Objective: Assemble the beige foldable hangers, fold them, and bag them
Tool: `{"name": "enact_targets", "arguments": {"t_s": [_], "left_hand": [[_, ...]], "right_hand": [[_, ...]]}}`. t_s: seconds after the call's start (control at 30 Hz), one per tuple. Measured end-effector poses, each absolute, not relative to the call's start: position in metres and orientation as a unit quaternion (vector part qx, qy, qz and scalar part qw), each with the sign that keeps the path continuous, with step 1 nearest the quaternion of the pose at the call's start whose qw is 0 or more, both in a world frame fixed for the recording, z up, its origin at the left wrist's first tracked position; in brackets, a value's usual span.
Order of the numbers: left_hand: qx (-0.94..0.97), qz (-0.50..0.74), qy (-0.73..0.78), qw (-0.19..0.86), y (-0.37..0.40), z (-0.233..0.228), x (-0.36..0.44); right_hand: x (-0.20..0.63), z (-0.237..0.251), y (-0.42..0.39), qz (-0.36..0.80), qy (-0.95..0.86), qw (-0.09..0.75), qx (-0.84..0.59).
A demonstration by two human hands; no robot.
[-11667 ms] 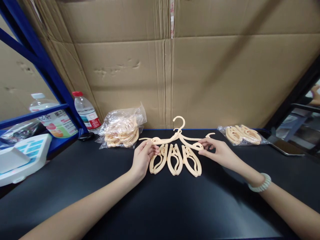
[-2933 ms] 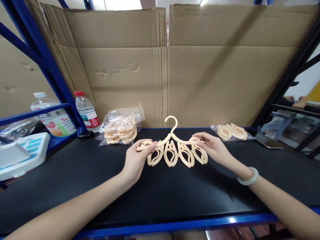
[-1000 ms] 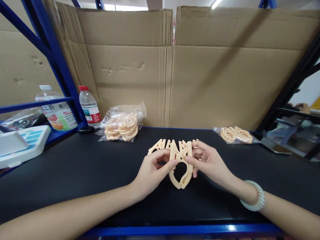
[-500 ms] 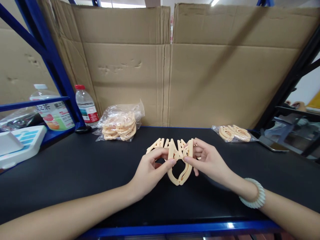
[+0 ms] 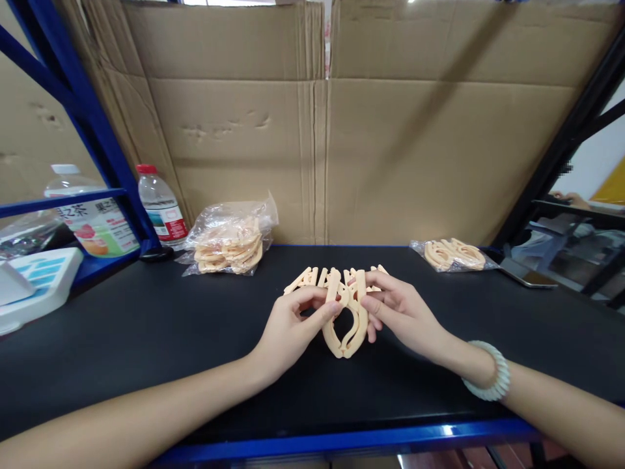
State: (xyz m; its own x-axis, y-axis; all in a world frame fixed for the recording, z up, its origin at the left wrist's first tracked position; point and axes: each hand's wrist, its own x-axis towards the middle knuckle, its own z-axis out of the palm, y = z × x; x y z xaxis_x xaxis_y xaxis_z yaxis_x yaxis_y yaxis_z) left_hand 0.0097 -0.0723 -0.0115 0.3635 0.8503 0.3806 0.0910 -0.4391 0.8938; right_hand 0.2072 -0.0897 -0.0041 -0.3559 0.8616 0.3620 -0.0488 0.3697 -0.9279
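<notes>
A beige plastic folding clothes hanger (image 5: 360,329) is held between both hands over the black table (image 5: 234,404), its joined tip pointing down towards me. My left hand (image 5: 286,329) pinches its left arm between thumb and fingers. On the other side, my right hand (image 5: 410,316) grips the right arm, the thumb in front and the fingers partly hidden behind. Just beyond lie more beige hanger pieces (image 5: 306,279), partly covered by the hands and the held hanger.
At the back left sits a clear bag of beige hangers (image 5: 229,244), beside a red-capped bottle (image 5: 163,208). A smaller bagged hanger set (image 5: 454,254) and a flat dark device (image 5: 527,270) are at the back right. Cardboard (image 5: 234,130) walls the rear.
The hanger's two arms have come closer together, with my right hand moved slightly left. The whole view has shifted a little.
</notes>
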Motion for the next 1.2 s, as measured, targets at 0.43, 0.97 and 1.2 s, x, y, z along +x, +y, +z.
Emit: {"name": "enact_targets", "arguments": {"t_s": [0.43, 0.97, 1.2], "left_hand": [[0.706, 0.443, 0.346, 0.432, -0.078, -0.013, 0.013], [0.798, 0.400, 0.349, 0.285, -0.077, -0.011, -0.002], [0.855, 0.359, 0.337, 0.164, -0.075, -0.011, -0.006]], "right_hand": [[0.205, 0.006, -0.092, 0.479, -0.698, 0.415, -0.332], [0.304, 0.005, -0.018, 0.413, -0.526, 0.352, -0.655], [0.313, -0.005, -0.010, 0.399, -0.506, 0.287, -0.709]]}}
